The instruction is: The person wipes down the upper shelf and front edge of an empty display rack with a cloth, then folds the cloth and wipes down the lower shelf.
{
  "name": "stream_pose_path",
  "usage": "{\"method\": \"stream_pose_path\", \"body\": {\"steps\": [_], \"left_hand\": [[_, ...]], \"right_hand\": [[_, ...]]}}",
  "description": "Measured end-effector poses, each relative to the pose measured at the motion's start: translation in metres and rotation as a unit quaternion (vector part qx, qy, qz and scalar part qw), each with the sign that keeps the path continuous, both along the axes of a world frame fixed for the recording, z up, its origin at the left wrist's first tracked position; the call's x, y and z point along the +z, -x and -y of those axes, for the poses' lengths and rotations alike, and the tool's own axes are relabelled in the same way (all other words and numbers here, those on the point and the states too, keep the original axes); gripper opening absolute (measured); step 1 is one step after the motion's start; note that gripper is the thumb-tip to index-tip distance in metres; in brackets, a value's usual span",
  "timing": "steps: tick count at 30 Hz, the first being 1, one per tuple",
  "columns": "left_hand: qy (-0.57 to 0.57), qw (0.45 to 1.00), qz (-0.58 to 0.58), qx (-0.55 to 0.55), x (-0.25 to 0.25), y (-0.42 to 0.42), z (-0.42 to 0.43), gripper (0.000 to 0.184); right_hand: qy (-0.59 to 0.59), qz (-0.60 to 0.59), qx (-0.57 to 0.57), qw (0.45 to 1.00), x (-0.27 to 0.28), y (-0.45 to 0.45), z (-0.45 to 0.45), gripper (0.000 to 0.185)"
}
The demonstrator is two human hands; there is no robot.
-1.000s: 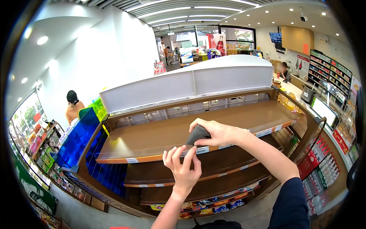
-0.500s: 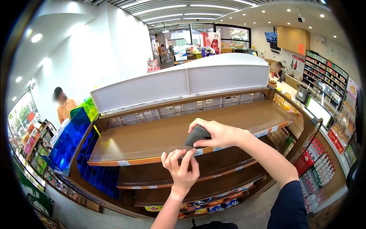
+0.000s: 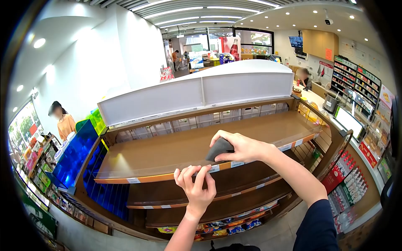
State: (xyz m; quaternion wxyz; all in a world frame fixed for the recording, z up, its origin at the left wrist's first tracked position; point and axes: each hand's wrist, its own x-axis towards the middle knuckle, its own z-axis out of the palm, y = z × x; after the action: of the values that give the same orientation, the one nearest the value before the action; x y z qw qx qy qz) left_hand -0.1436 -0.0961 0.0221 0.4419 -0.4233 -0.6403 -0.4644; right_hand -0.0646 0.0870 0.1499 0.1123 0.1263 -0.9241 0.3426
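My right hand (image 3: 239,147) grips a dark grey cloth or sponge (image 3: 220,149), folded between thumb and fingers, just above the front edge of the top shelf (image 3: 167,146). My left hand (image 3: 195,184) is just below and to the left, its fingers curled at the clear plastic front guard (image 3: 138,171) and orange price rail (image 3: 155,179). Whether those fingers pinch the guard or something else cannot be made out. The brown top shelf is bare, with white price labels (image 3: 134,180) along its rail.
Lower shelves (image 3: 167,194) sit beneath, with snack bags (image 3: 236,229) at the bottom. A blue translucent panel (image 3: 86,142) stands left. Bottles (image 3: 351,186) and a counter (image 3: 360,154) are at right. One person (image 3: 66,123) stands left; another (image 3: 305,79) is behind the counter.
The grey cloth or sponge and my right hand have shifted slightly right. My left hand has moved slightly left, widening the gap between them. The person at left has moved left and lowered their head.
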Motion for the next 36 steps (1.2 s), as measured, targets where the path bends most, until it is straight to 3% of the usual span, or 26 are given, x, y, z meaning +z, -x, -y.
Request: {"method": "stream_pose_path", "body": {"steps": [11, 29, 36], "left_hand": [[0.002, 1.0, 0.0, 0.006, 0.004, -0.001, 0.0, 0.029], [0.064, 0.997, 0.005, 0.039, 0.023, -0.029, 0.002, 0.032], [0.089, 0.996, -0.001, -0.023, 0.023, -0.045, -0.028, 0.036]], "right_hand": [[-0.025, -0.031, 0.0, 0.999, -0.006, 0.002, -0.001, 0.038], [-0.008, 0.019, -0.023, 1.0, -0.001, -0.008, -0.009, 0.038], [0.002, -0.004, -0.013, 1.0, -0.005, -0.01, -0.015, 0.036]]}}
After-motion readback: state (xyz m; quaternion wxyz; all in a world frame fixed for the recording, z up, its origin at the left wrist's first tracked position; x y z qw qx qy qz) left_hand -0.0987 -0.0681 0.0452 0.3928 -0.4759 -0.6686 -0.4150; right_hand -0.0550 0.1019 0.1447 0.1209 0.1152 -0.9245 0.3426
